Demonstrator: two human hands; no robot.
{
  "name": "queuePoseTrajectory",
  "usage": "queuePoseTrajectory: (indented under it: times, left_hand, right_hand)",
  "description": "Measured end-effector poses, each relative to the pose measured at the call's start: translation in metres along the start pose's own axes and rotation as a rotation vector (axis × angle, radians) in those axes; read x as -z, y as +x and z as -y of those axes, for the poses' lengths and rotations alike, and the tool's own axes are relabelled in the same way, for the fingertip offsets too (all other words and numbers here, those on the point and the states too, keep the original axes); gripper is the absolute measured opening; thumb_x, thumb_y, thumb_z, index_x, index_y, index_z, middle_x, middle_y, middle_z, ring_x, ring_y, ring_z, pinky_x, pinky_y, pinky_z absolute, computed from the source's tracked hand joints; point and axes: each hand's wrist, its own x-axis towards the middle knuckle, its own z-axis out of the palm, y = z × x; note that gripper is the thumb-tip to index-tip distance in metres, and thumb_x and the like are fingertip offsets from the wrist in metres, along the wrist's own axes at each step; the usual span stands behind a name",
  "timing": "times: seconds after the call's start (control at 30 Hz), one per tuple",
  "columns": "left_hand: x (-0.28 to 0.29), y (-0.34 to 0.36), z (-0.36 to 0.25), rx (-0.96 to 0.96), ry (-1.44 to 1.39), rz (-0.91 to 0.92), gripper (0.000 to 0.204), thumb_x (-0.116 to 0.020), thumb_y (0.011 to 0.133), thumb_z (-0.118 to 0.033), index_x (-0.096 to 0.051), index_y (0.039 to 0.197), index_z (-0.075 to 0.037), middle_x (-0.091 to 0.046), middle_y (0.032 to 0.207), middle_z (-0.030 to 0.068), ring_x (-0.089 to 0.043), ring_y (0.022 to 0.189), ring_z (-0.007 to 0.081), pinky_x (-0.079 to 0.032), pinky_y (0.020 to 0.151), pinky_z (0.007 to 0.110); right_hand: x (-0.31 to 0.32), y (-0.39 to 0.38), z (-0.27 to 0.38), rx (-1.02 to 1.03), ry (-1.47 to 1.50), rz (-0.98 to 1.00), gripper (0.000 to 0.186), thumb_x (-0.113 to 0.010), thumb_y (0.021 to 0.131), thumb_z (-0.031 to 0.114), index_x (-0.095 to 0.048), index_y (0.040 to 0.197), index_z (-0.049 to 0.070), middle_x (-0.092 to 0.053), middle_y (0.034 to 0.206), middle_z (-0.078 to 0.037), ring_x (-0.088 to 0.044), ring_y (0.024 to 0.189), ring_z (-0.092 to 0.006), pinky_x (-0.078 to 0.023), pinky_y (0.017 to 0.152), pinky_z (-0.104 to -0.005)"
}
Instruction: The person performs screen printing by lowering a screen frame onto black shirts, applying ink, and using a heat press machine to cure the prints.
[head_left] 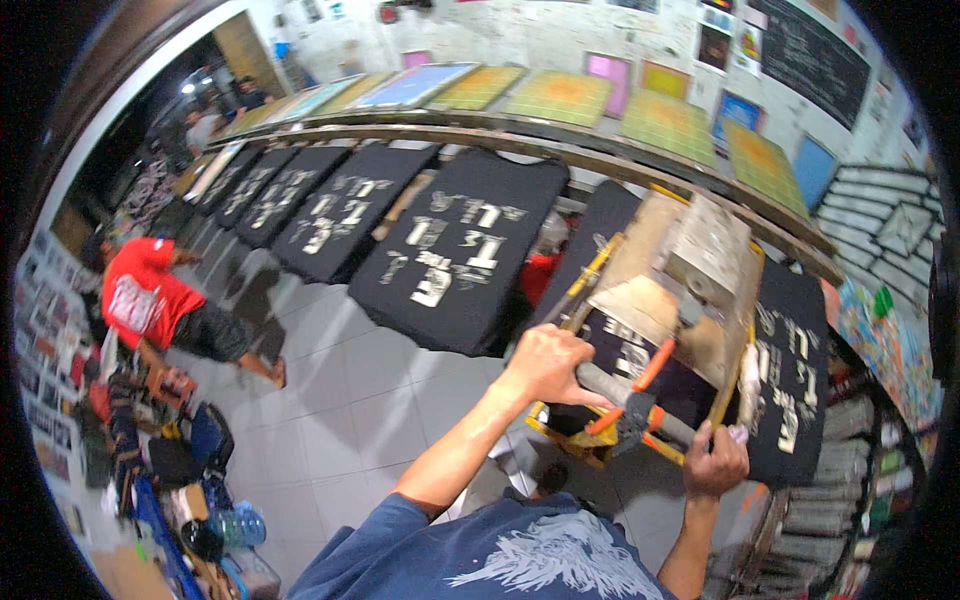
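Note:
A yellow-framed machine (718,312) with a beige metal body and a grey box on top stands over a black printed T-shirt (620,345), hiding much of it. Across its near side runs a grey handlebar (605,385) with orange and dark fittings at its middle. My left hand (548,365) is closed around the bar's left end. At the other end my right hand (716,460) is closed around the bar, close to the frame's right side. Another black T-shirt (790,370) with pale lettering lies just right of the machine.
Several black printed T-shirts (455,250) lie on boards in a row to the left. Behind them, screen frames (560,97) lean along a long rail (480,140). A person in a red shirt (150,290) stands at left, near cluttered goods and a water bottle (238,525). Shelves (830,500) stand at right.

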Motion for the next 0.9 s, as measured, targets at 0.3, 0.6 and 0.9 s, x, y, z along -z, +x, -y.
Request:
queuePoseTrajectory:
  times: [0.3,0.6,0.9]
  left_hand:
    - [0.036,-0.058,-0.036,0.147,-0.004,0.051,0.069,-0.081,0.065,-0.078,-0.062,0.069,-0.011,-0.06,0.067,0.0056,-0.065,0.067,0.0271,-0.049,0.066,0.041]
    - [0.055,-0.071,-0.051,0.277,0.045,0.003,0.066,-0.083,0.067,-0.076,-0.064,0.069,-0.013,-0.055,0.061,0.0027,-0.06,0.057,0.0221,-0.045,0.054,0.036]
    - [0.044,-0.056,-0.014,0.166,0.141,-0.142,0.071,-0.081,0.069,-0.076,-0.049,0.062,-0.014,-0.043,0.058,0.0,-0.052,0.053,0.0176,-0.038,0.052,0.032]
  right_hand:
    - [0.005,-0.029,0.009,0.038,0.092,0.036,0.036,-0.061,0.096,0.019,-0.047,0.067,0.001,-0.049,0.064,-0.025,-0.053,0.064,-0.0481,-0.038,0.06,-0.0559]
    - [-0.011,-0.009,0.0,0.224,0.19,0.06,0.039,-0.055,0.094,0.014,-0.038,0.061,0.003,-0.035,0.059,-0.018,-0.045,0.056,-0.0413,-0.03,0.056,-0.0509]
    - [-0.003,0.057,0.05,0.26,0.256,-0.012,0.049,-0.06,0.101,0.03,-0.046,0.058,0.01,-0.045,0.055,-0.01,-0.048,0.048,-0.0335,-0.04,0.05,-0.0455]
